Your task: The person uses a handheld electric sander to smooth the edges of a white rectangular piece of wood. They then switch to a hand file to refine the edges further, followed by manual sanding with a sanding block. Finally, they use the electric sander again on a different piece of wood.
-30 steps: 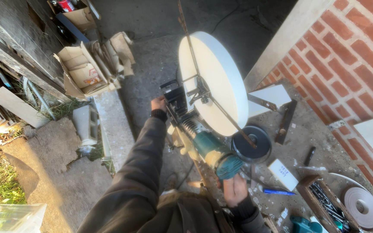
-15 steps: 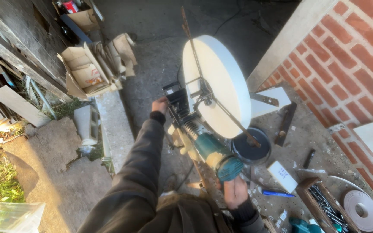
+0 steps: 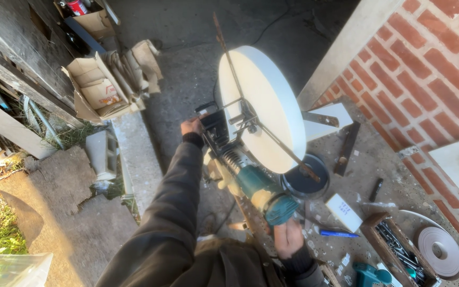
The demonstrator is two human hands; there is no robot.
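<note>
Concrete yard floor [image 3: 187, 79] spreads below me, with weathered boards and torn brown cardboard boxes [image 3: 99, 90] off to the left and a red brick wall [image 3: 426, 69] closing the right side.

My left hand [image 3: 191, 126] reaches out along a dark sleeve and is closed on the black metal frame [image 3: 216, 127] at the far end of the rig. Just right of it sits the teal-bodied electric power tool [image 3: 253, 186], its body lying along a rusty steel bar, and above that the big white round disc [image 3: 264, 106] stands on edge, crossed by thin steel rods [image 3: 272, 139]. My right hand [image 3: 288, 239] is wrapped over the teal tool's near end — whether the fingers bear on a switch I cannot tell.

I judge this assembly heavy and stiff at the motor and frame, top-heavy because of the disc, which looks light and easy to dent. The frame and the motor housing are the places to hold — never the disc rim.

Further right on the speckled ground lie a black round lid [image 3: 306, 180], a small white block [image 3: 345, 211], a blue pen [image 3: 336, 233], a wooden box of metal bits [image 3: 394, 244] and a grey tape roll [image 3: 439, 250].
</note>
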